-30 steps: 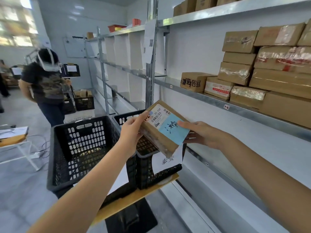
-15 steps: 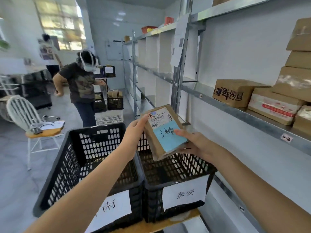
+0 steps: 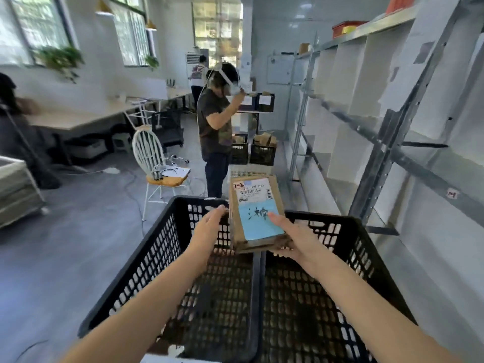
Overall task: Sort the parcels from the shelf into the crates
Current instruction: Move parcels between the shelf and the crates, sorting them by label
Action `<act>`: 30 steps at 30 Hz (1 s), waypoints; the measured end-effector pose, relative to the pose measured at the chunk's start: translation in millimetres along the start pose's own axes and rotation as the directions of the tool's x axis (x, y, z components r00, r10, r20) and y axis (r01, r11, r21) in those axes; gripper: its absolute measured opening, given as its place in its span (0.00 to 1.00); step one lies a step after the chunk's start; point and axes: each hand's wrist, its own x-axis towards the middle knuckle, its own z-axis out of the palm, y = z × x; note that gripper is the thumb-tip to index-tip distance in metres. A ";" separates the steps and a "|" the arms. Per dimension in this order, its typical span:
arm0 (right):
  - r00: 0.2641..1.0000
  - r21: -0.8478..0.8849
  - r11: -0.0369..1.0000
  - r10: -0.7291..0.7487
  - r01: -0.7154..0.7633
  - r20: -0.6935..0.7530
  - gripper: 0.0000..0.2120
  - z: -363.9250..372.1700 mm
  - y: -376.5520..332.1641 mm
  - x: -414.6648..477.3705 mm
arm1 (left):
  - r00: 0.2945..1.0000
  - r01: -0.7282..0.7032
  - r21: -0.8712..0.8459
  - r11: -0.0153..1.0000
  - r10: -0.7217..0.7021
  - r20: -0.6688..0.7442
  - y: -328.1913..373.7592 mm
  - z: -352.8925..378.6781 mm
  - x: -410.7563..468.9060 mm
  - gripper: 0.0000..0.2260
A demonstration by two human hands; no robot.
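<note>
While both hands point(image 3: 209, 227) point(image 3: 298, 242) grip the parcel point(image 3: 255, 213) over the crates' point(image 3: 167, 247) shared rims, right fingers stay hidden beneath; label handwriting illegible.

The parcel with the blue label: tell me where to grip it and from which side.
Grip the parcel by its two long side edges, one of the hands from each side, as the left hand and right hand do now. It is flat and tilted label-up over the crates, so the narrow edges are the reachable faces.

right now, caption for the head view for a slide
Both hands, left hand and right hand, hold a labelled parcel above two black crates.
</note>
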 end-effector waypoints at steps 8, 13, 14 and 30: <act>0.980 0.026 0.980 0.196 -0.195 -0.036 0.32 86.5 42.3 100.3 | 0.990 -0.011 0.098 0.995 0.025 -0.142 -37.6 -87.1 74.8 0.17; 0.952 0.058 0.956 0.291 -0.287 -0.092 0.25 129.4 78.6 150.2 | 0.991 0.004 0.259 0.966 0.030 -0.129 -67.0 -115.7 117.0 0.25; 0.946 0.047 0.952 0.305 -0.302 -0.105 0.26 136.0 85.7 158.8 | 0.993 0.001 0.292 0.956 0.033 -0.113 -71.8 -119.7 125.2 0.26; 0.893 0.071 0.903 0.430 -0.424 -0.135 0.28 161.8 189.9 247.5 | 0.977 0.213 0.379 0.901 -0.199 -0.074 -132.1 -123.8 192.3 0.16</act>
